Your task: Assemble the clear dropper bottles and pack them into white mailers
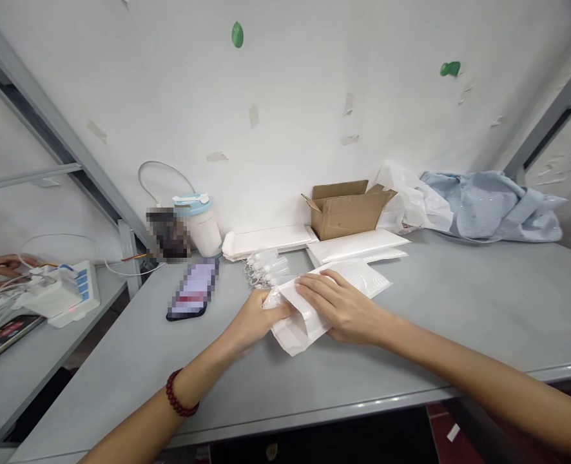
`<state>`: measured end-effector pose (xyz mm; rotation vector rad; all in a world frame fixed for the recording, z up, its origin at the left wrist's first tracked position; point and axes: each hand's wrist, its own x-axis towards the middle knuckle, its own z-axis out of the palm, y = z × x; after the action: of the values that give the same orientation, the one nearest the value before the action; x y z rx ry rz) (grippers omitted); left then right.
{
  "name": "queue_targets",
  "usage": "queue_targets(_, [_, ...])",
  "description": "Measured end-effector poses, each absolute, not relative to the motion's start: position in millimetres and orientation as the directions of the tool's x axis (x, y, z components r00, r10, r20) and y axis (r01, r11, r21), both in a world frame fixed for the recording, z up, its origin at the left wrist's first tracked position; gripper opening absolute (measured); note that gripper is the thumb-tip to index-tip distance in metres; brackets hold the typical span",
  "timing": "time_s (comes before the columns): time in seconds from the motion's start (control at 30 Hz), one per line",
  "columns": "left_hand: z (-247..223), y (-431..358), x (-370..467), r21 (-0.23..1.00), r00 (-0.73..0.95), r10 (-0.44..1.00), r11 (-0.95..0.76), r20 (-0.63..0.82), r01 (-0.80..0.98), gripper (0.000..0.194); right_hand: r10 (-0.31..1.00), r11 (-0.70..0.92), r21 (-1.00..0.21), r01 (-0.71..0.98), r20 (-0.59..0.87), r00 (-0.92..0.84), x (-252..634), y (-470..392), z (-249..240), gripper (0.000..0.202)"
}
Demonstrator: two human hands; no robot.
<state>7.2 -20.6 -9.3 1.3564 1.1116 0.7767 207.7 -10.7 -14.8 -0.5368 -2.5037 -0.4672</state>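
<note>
A white padded envelope (309,316) is tilted just above the front part of the grey table, its open mouth toward me. My left hand (254,322) grips the left edge of that mouth, with the thumb inside the opening. My right hand (346,306) is closed over the upper side of the envelope, fingers pressed together on it; its thumb is hidden. Just beyond my left hand lies a bunch of small clear-and-white items (269,267) with loops, too small to name. More white envelopes (358,245) rest in a pile behind my right hand.
A flat stack of white envelopes (269,240) lies near an open cardboard box (346,212). A lidded cup (203,225) and a phone (193,290) are to the left. Along the wall are a white plastic bag (411,200) and blue cloth (493,206). Another person's hand (5,267) shows at far left, beside a power strip (80,296).
</note>
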Motion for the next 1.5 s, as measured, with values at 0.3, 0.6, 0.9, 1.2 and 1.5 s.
queue_targets(0.3, [-13,-19,7,0.979,0.274,0.945,0.141,-0.178,0.151,0.024,0.244,0.868,0.243,0.433,0.55,-0.798,207,-14,-14,0.046])
queue_targets(0.6, [-12,-20,10,0.978,0.271,0.947,0.135,-0.174,0.157,0.021,0.238,0.858,0.266,0.439,0.55,-0.8,205,-16,-15,0.044])
queue_targets(0.9, [-15,-23,18,0.97,0.209,0.956,0.17,-0.205,0.171,0.021,0.192,0.817,0.377,0.435,0.533,-0.824,201,-23,-19,0.034])
queue_targets(1.2, [-15,-26,16,0.969,0.252,0.936,0.241,-0.246,0.051,0.016,0.147,0.671,0.495,0.551,0.64,-0.754,197,-31,-24,0.03])
queue_targets(1.5, [-2,-23,6,0.978,0.341,0.935,0.154,-0.099,-0.138,0.036,0.237,0.63,0.422,0.652,0.695,-0.679,198,-29,-21,0.025])
